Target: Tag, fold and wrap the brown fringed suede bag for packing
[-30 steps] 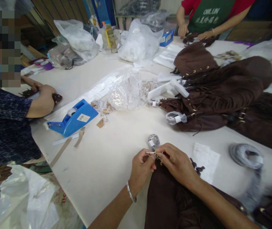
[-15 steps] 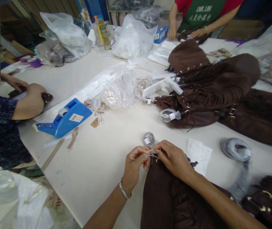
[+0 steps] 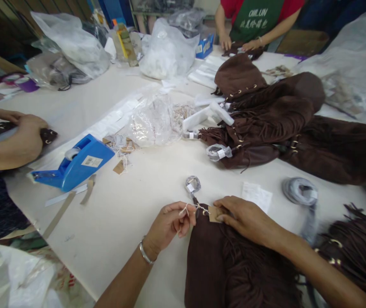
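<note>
A dark brown fringed bag [image 3: 207, 261] lies on the table below my hands, gold eyelets along its top edge. My left hand [image 3: 172, 222] pinches a thin white string [image 3: 186, 209] beside the bag's top corner. Between the thumb and fingers of my right hand [image 3: 245, 218] is a small tan cardboard tag [image 3: 214, 214], held over the bag's upper edge. The string runs from the tag past the eyelets to my left fingers. A plastic-wrapped ring [image 3: 192, 184] with a white label lies just beyond the corner, joined to the bag by a short dark strap.
Brown bags [image 3: 266, 115] are piled at the back right. A wrapped coil [image 3: 299, 191] and white paper [image 3: 256, 196] lie right of my hands. On the left stand a blue tape dispenser [image 3: 83, 162] and a person's arm [image 3: 22, 141]. Another person's hands [image 3: 250, 45] work at the far side.
My hands have moved apart. The right hand now shows the cardboard tag in its grip, while the left has drawn the string leftward. The whole view has shifted slightly.
</note>
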